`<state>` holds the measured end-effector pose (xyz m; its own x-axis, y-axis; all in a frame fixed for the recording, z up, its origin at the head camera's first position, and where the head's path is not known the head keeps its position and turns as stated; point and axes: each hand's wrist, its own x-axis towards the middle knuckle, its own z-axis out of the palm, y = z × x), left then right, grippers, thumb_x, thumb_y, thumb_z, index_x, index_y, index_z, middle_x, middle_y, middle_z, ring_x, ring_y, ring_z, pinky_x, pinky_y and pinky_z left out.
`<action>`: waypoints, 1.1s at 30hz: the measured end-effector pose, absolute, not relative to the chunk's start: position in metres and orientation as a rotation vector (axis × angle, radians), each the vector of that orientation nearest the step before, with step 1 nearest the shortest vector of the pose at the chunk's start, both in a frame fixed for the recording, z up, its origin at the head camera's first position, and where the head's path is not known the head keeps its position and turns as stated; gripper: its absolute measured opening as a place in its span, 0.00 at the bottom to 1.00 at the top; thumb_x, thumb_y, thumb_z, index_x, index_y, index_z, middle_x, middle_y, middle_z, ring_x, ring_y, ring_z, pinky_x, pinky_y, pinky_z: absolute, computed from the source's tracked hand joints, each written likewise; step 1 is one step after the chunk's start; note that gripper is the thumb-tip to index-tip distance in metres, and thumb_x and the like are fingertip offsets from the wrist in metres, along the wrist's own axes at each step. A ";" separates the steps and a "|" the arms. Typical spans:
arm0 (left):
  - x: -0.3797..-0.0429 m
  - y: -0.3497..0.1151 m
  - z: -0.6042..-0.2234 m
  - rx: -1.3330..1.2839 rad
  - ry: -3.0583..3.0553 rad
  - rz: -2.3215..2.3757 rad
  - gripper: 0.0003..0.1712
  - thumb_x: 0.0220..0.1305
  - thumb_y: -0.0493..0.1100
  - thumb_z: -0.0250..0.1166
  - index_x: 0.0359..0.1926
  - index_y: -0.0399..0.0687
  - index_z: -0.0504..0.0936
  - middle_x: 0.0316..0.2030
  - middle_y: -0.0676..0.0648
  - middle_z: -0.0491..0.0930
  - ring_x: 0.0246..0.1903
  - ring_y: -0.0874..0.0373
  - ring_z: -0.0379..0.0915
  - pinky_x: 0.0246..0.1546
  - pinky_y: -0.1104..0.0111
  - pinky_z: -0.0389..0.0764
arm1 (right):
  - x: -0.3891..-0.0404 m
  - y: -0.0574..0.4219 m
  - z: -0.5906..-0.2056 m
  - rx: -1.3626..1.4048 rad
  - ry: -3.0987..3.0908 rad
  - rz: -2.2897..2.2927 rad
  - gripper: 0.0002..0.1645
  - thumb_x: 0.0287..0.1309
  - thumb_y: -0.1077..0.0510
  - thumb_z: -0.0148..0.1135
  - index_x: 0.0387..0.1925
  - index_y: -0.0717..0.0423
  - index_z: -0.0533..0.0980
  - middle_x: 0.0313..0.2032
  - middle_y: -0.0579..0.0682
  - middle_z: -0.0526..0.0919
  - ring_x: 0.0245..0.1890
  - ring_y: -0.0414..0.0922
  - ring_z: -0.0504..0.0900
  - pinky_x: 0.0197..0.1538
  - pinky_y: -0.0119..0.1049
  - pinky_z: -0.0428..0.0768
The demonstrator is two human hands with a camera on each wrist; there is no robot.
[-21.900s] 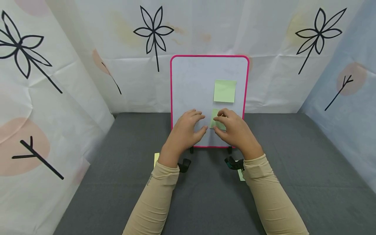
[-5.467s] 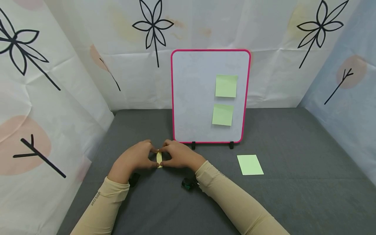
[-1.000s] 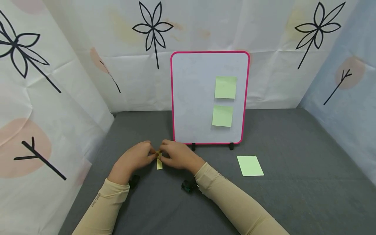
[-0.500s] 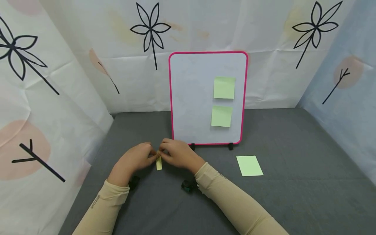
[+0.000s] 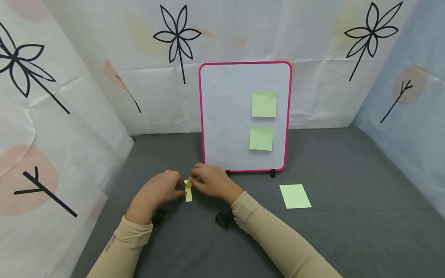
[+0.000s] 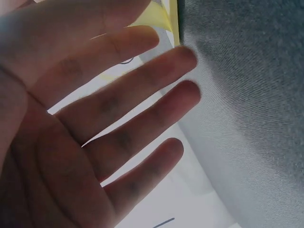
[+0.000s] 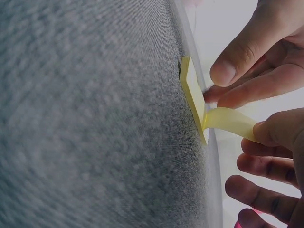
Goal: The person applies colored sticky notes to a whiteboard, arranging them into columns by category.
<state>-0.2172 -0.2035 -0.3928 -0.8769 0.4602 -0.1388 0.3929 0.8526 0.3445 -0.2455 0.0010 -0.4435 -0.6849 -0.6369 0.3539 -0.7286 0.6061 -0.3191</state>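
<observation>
A slim yellow sticky note pad (image 5: 189,197) lies on the grey cloth, left of the whiteboard's foot. My right hand (image 5: 216,183) pinches the loose end of its top yellow note (image 7: 231,122) between thumb and forefinger. That note curls up from the pad, still joined to it at the other end in the right wrist view. On the pad's left side is my left hand (image 5: 157,195), its thumb and fingertips close to the pad and apart from each other. Its fingers (image 6: 137,95) are fairly straight and spread in the left wrist view.
A pink-framed whiteboard (image 5: 226,116) stands on black feet behind the hands. Two green sticky notes, an upper one (image 5: 264,104) and a lower one (image 5: 261,138), are on its right half. Another light green square (image 5: 295,196) lies on the cloth at right. Printed fabric walls surround the table.
Both hands went from the whiteboard's lower green note to the yellow pad. Over the last second the left fingers have parted from the pad's far end, while the right hand has lifted the top note.
</observation>
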 end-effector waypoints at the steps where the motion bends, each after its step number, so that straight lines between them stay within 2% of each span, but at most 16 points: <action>1: -0.217 -0.203 -0.392 0.659 2.814 0.458 0.04 0.64 0.38 0.76 0.31 0.46 0.90 0.22 0.53 0.79 0.21 0.62 0.69 0.25 0.68 0.71 | -0.246 0.001 -0.444 1.128 -2.635 0.658 0.07 0.75 0.54 0.64 0.42 0.47 0.87 0.40 0.43 0.84 0.35 0.36 0.83 0.39 0.27 0.81; 3: -0.216 -0.202 -0.392 0.663 2.817 0.458 0.07 0.64 0.37 0.76 0.29 0.47 0.89 0.19 0.53 0.77 0.20 0.61 0.69 0.24 0.68 0.71 | -0.246 0.002 -0.444 1.123 -2.645 0.661 0.07 0.75 0.54 0.64 0.42 0.47 0.87 0.40 0.43 0.84 0.35 0.36 0.83 0.39 0.27 0.81; 8: -0.215 -0.199 -0.393 0.679 2.833 0.452 0.04 0.63 0.37 0.76 0.30 0.46 0.90 0.22 0.54 0.81 0.20 0.61 0.71 0.24 0.67 0.73 | -0.247 0.003 -0.444 1.116 -2.636 0.655 0.07 0.74 0.54 0.65 0.41 0.48 0.87 0.39 0.43 0.85 0.33 0.36 0.82 0.38 0.27 0.80; 11: -0.216 -0.197 -0.396 0.701 2.821 0.457 0.06 0.62 0.36 0.77 0.29 0.47 0.88 0.22 0.54 0.80 0.20 0.62 0.70 0.24 0.68 0.72 | -0.248 0.003 -0.444 1.112 -2.608 0.644 0.07 0.74 0.54 0.65 0.40 0.48 0.88 0.38 0.44 0.85 0.30 0.37 0.82 0.36 0.28 0.79; 17: -0.217 -0.194 -0.405 0.716 2.812 0.453 0.19 0.61 0.34 0.76 0.18 0.52 0.78 0.15 0.58 0.64 0.15 0.64 0.59 0.20 0.70 0.60 | -0.248 0.003 -0.443 1.103 -2.603 0.652 0.07 0.73 0.55 0.65 0.39 0.48 0.88 0.38 0.43 0.85 0.30 0.37 0.82 0.35 0.27 0.79; 21: -0.217 -0.193 -0.408 0.720 2.815 0.460 0.25 0.61 0.33 0.75 0.14 0.53 0.73 0.14 0.58 0.57 0.14 0.65 0.53 0.20 0.70 0.56 | -0.248 0.003 -0.443 1.097 -2.627 0.650 0.07 0.74 0.54 0.65 0.40 0.48 0.88 0.38 0.43 0.85 0.32 0.37 0.83 0.37 0.28 0.80; 25: -0.217 -0.194 -0.408 0.723 2.817 0.475 0.26 0.61 0.32 0.75 0.14 0.53 0.72 0.14 0.58 0.56 0.14 0.64 0.53 0.20 0.70 0.56 | -0.249 0.002 -0.444 1.094 -2.637 0.647 0.07 0.74 0.54 0.65 0.41 0.48 0.88 0.38 0.44 0.85 0.32 0.37 0.82 0.37 0.28 0.81; 33: -0.217 -0.194 -0.406 0.736 2.804 0.471 0.22 0.62 0.34 0.76 0.16 0.51 0.77 0.14 0.58 0.60 0.15 0.65 0.56 0.20 0.71 0.59 | -0.249 0.003 -0.444 1.084 -2.656 0.671 0.07 0.74 0.54 0.65 0.41 0.48 0.88 0.38 0.44 0.84 0.31 0.37 0.81 0.37 0.28 0.80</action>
<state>-0.2173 -0.1938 -0.4063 -0.8546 0.5064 -0.1146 0.4412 0.8247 0.3538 -0.2486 0.0029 -0.4440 -0.7129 -0.6128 0.3410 -0.7012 0.6293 -0.3350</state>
